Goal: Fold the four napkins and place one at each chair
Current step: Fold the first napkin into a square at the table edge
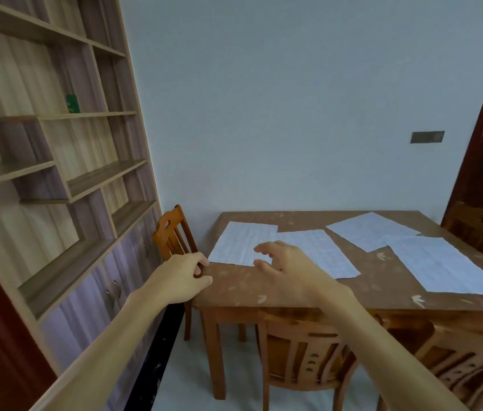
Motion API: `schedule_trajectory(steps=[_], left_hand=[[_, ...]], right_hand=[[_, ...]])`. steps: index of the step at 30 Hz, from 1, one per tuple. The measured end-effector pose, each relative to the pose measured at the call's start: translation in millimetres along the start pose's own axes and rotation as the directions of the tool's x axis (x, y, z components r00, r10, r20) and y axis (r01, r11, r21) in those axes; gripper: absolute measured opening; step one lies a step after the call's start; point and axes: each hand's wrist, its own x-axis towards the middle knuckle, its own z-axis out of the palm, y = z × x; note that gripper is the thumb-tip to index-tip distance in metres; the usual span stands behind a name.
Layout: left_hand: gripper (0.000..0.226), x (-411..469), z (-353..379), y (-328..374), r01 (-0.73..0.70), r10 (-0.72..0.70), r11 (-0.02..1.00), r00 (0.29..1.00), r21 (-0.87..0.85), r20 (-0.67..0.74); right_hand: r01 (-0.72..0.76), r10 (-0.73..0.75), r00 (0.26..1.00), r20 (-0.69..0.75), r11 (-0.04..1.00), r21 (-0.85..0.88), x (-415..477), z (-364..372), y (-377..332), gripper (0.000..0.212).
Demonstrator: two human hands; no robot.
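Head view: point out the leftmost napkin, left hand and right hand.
leftmost napkin (234,243), head view, bare middle.
left hand (181,277), head view, back of hand.
right hand (290,271), head view, back of hand.
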Motion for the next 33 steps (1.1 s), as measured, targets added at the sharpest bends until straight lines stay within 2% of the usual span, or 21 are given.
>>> schedule_trajectory(steps=[6, 16, 25, 33], left_hand=[[0.043, 104.9, 8.0, -51.7, -0.045, 0.045, 0.999, 0.999, 0.002, 0.012], [0.041, 289.9, -25.0, -131.7, -0.084, 0.084, 0.996, 0.996, -0.009, -0.014], [0.040, 408.3, 10.8, -171.9, -0.063, 0.064, 0.998, 0.996, -0.016, 0.068], [0.038, 517.7, 71.2, -184.6, -0.098, 0.098, 0.995, 0.992, 0.004, 0.079]], right_hand=[[-0.011, 0.011, 1.000, 0.000, 1.000, -0.010, 112.7, 46.6, 25.6, 0.040], [-0.035, 0.036, 0.999, 0.027, 0.999, -0.034, 296.8, 88.1, 37.4, 0.045], [-0.115, 0.117, 0.992, 0.056, 0.993, -0.040, 393.4, 126.2, 91.4, 0.044], [-0.206, 0.204, 0.976, 0.074, 0.978, 0.017, 476.4, 170.3, 181.5, 0.041]])
